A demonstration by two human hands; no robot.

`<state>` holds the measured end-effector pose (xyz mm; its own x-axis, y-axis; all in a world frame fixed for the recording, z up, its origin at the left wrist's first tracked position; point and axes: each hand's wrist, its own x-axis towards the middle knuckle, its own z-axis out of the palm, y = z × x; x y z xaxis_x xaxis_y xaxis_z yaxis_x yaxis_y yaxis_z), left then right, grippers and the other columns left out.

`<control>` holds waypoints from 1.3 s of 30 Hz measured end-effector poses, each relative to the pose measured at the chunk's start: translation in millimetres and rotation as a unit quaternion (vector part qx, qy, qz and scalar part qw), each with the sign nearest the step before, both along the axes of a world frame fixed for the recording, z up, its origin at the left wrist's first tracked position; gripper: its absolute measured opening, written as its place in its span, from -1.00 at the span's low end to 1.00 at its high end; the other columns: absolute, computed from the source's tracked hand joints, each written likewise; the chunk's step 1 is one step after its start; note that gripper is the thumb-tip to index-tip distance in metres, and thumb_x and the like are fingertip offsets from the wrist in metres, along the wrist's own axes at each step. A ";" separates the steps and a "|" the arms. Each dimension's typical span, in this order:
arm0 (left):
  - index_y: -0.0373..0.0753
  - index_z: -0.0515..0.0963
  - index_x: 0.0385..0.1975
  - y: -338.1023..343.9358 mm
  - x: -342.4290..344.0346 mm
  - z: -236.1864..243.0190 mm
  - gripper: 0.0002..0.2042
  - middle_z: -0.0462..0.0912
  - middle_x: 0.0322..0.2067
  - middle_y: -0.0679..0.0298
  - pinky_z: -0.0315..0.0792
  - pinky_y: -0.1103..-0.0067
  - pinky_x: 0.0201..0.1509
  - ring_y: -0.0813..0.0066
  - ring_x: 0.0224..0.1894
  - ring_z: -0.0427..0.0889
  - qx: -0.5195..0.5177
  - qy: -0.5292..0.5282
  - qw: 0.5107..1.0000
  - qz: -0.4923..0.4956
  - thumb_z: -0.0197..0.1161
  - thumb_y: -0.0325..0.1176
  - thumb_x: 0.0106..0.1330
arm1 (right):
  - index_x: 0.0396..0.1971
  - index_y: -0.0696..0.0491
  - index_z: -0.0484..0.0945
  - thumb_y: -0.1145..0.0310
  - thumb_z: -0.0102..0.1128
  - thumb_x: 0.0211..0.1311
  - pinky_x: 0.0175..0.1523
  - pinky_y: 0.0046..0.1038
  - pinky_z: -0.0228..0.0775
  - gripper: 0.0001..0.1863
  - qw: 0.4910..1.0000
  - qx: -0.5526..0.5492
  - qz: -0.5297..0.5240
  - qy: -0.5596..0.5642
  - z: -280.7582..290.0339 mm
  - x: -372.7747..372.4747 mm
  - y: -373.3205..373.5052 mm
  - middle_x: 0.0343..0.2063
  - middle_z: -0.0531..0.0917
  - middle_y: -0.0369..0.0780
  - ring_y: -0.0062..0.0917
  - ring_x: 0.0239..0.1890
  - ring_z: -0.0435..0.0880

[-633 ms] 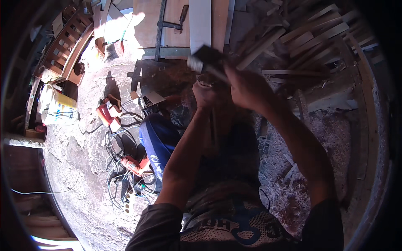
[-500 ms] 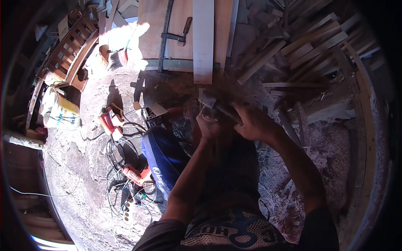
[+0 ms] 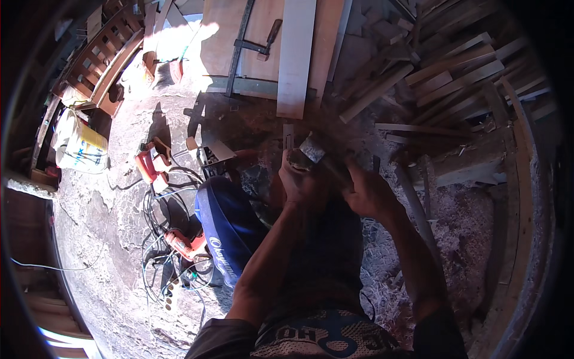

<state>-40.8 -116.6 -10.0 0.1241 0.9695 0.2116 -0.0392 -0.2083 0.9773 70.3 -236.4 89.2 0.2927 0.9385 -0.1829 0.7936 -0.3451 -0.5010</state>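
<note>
In shadow near the centre, my left hand (image 3: 297, 186) is closed round a small tool with a rounded top (image 3: 299, 161), its exact kind unclear. A narrow pale piece (image 3: 288, 134) shows just beyond it. My right hand (image 3: 368, 192) grips a dark mallet-like tool (image 3: 330, 166), whose worn, pale-faced head lies at or right beside the top of what my left hand holds; contact is unclear. Beyond both hands, a long pale board (image 3: 293, 72) rests over wooden panels (image 3: 260, 66), with a bar clamp (image 3: 239, 45) lying on them.
Left on the sunlit floor (image 3: 101, 221) are red power tools (image 3: 149, 164), a red drill (image 3: 182, 244), tangled cables, a white bucket (image 3: 81, 143) and a slatted wooden piece (image 3: 95, 69). Piled offcuts (image 3: 454, 81) fill the upper right, with wood shavings (image 3: 430, 251) on the right floor.
My right hand has swung the mallet-like tool down from higher up onto or beside my left hand's tool. Both hands now appear lower in the picture, and the head has shifted slightly right.
</note>
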 end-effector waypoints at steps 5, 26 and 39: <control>-0.38 0.65 -0.29 78.3 42.6 -45.1 -0.62 0.73 -0.32 0.00 0.57 0.36 -0.14 0.21 -0.21 0.74 -0.090 0.142 0.983 -0.071 0.41 -0.14 0.11 | 0.29 0.12 0.33 0.32 0.37 0.13 0.06 -0.18 0.49 -0.30 0.973 0.022 -0.159 0.168 -16.6 -24.7 -36.5 -0.16 0.68 0.06 -0.05 -0.06 0.70; -0.23 0.65 -0.46 84.2 1.3 46.8 -0.90 0.62 -0.51 0.47 0.38 0.65 -0.39 0.75 -0.46 0.51 0.015 -0.036 0.977 -0.209 0.44 -0.41 0.20 | 0.20 0.15 0.33 0.49 0.36 0.14 -0.60 -0.50 0.40 -0.39 0.820 0.076 -0.314 0.473 -93.3 -35.1 -100.1 -0.49 0.53 -0.28 -0.59 -0.69 0.53; -0.27 0.64 -0.47 79.6 13.4 0.6 -0.90 0.58 -0.57 0.47 0.34 0.65 -0.49 0.74 -0.54 0.48 0.001 -0.106 0.975 -0.194 0.41 -0.44 0.22 | 0.17 0.16 0.35 0.55 0.32 0.17 -0.68 -0.49 0.37 -0.45 0.826 0.074 -0.312 0.463 -88.3 -49.8 -93.5 -0.52 0.50 -0.31 -0.59 -0.75 0.49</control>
